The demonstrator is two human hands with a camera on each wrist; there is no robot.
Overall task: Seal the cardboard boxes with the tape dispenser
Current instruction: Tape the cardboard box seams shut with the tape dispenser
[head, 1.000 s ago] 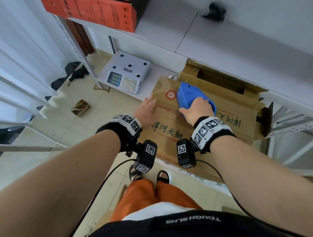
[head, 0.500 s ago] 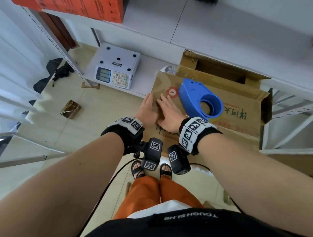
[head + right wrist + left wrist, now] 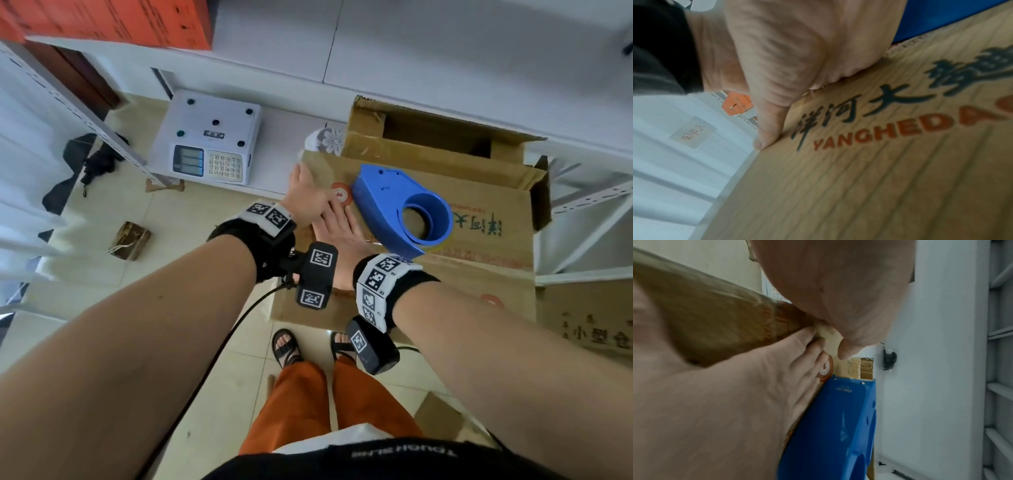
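Note:
A brown printed cardboard box (image 3: 479, 219) lies on the low shelf with its flaps closed. The blue tape dispenser (image 3: 397, 205) lies loose on top of it, touched by neither hand. My left hand (image 3: 305, 197) lies flat on the box's left end, fingers straight. My right hand (image 3: 334, 228) presses flat on the box top just left of the dispenser, its fingertips partly under my left hand. In the left wrist view the dispenser (image 3: 828, 426) sits beside the right hand's knuckles. The right wrist view shows my right hand (image 3: 797, 56) flat on the box (image 3: 859, 162).
A white weighing scale (image 3: 209, 140) stands left of the box. Behind it is an open cardboard box (image 3: 428, 137). Another carton (image 3: 589, 325) stands at the right, an orange box (image 3: 120, 20) on the upper shelf. Metal rack posts (image 3: 582, 236) flank the shelf.
My right hand let go of the dispenser and moved left onto the box top. My left hand slid farther along the box's left end. The dispenser stayed lying on the box.

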